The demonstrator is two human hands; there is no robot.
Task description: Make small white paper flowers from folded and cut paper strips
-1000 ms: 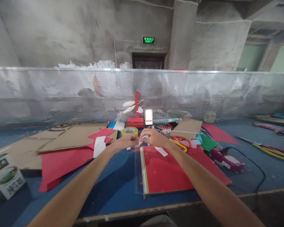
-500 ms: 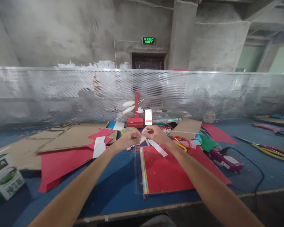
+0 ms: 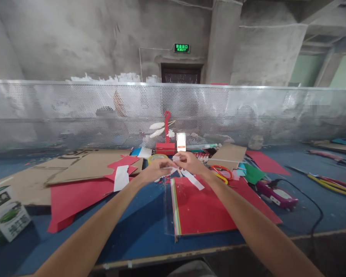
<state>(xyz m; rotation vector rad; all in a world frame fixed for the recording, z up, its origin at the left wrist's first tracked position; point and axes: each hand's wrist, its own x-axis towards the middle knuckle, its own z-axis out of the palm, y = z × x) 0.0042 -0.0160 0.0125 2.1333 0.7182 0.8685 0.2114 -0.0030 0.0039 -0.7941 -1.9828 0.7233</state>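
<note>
My left hand (image 3: 156, 169) and my right hand (image 3: 191, 162) meet above the far end of a pack of coloured paper (image 3: 202, 207) with a red sheet on top. Both hands pinch a small white paper piece (image 3: 173, 169) between their fingertips. A white paper strip (image 3: 193, 179) trails from the hands down onto the red sheet. A yellow tape roll (image 3: 156, 157) lies just behind my left hand, and red-and-yellow scissors (image 3: 221, 174) lie to the right of my right hand.
Cardboard sheets (image 3: 83, 167) and red paper (image 3: 75, 198) cover the left of the blue table (image 3: 144, 227). A green-and-white box (image 3: 5, 213) stands at the left edge. A purple glue gun (image 3: 276, 194) with a black cord lies right. A perforated metal screen (image 3: 75, 111) closes the back.
Both hands rose slightly and shifted away from me with the white piece; the white strip now hangs out from under my right hand onto the red sheet.
</note>
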